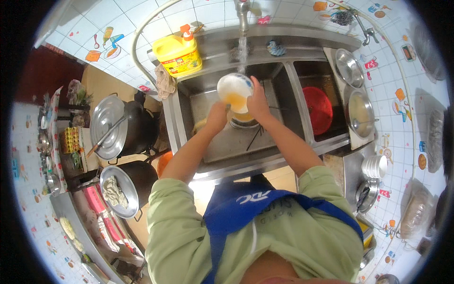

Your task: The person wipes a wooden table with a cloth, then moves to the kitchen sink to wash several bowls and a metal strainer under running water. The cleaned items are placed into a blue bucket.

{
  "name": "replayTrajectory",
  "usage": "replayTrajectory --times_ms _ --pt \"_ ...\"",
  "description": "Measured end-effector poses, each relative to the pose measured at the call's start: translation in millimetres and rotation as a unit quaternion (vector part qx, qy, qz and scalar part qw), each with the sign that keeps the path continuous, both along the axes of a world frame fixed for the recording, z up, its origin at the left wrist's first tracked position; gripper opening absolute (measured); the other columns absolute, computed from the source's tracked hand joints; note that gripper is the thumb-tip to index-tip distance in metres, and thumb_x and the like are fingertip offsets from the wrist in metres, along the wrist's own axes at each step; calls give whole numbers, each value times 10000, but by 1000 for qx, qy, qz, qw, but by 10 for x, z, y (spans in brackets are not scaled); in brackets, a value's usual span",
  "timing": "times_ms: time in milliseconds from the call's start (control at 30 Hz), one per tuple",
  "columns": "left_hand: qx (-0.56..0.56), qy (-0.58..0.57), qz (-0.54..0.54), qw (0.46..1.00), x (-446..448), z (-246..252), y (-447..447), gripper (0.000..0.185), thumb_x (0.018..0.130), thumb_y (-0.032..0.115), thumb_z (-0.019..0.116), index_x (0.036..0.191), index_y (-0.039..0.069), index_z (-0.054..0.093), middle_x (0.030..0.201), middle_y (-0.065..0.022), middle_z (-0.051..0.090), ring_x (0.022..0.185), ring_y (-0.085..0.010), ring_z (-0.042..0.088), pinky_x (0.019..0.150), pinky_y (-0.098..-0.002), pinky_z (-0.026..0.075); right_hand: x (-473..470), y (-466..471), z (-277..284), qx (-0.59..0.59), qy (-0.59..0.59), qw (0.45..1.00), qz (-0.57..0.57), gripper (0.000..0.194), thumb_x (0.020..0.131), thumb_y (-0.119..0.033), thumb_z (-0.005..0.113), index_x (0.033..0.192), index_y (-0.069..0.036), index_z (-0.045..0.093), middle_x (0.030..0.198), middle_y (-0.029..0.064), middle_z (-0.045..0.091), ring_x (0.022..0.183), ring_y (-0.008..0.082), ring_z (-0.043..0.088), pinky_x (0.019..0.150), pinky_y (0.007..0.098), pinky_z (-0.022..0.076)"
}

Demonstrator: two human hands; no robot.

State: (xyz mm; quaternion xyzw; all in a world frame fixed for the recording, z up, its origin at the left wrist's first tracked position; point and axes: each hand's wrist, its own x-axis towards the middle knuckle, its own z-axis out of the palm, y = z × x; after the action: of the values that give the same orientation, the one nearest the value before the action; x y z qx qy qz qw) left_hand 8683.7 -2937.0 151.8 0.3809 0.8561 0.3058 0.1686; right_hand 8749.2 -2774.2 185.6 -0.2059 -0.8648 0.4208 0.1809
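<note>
A white bowl with a blue mark and some yellow-orange colour inside is tilted over the left basin of a stainless steel sink. My right hand grips its right rim. My left hand is at the bowl's lower left, its fingers closed around something small that I cannot make out. Water runs from the faucet just behind the bowl. Under the hands, a round container stands in the basin, partly hidden. Several thin dark sticks lie beside it.
A yellow detergent jug and a beige cloth sit at the sink's back left corner. The right basin holds a red plastic basin. Metal bowls line the right ledge. Lidded pots stand at the left; stacked white bowls are at the right.
</note>
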Motion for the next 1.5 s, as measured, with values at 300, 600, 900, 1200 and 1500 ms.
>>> replayTrajectory --times_ms 300,600,900,1200,1500 --pt "112 125 -155 973 72 308 414 377 784 64 572 1151 22 497 1183 -147 519 1111 -317 478 960 -411 361 -78 226 45 -86 65 993 -40 582 761 -40 409 1336 -85 331 1316 248 379 1181 397 418 1006 418 322" --pt "-59 290 -279 914 -444 326 343 278 793 175 549 1039 46 568 1080 -98 580 1078 -256 512 1023 -394 319 -22 403 464 -295 -122 946 -52 581 808 -150 413 1373 -114 279 1286 194 419 1064 284 544 740 352 540" --pt "49 288 -209 933 -299 179 339 233 802 157 539 1016 77 585 1042 -100 579 1049 -257 521 988 -404 337 3 501 188 -195 -46 980 -6 590 818 -149 437 1381 -107 265 1257 209 470 1135 344 482 955 415 388" --pt "-38 188 -206 959 -115 288 590 275 742 197 594 1004 113 589 1042 -57 578 1078 -215 515 1029 -412 309 -14 389 398 -200 -9 978 -52 583 822 -167 426 1383 -128 272 1324 198 397 1134 346 479 939 397 405" --pt "-22 373 -337 864 -715 399 233 206 763 176 564 965 135 572 1001 -39 539 1034 -225 505 953 -429 361 -211 872 196 -295 -175 938 45 533 841 -219 455 1348 -96 349 1223 231 489 1119 353 493 927 411 407"
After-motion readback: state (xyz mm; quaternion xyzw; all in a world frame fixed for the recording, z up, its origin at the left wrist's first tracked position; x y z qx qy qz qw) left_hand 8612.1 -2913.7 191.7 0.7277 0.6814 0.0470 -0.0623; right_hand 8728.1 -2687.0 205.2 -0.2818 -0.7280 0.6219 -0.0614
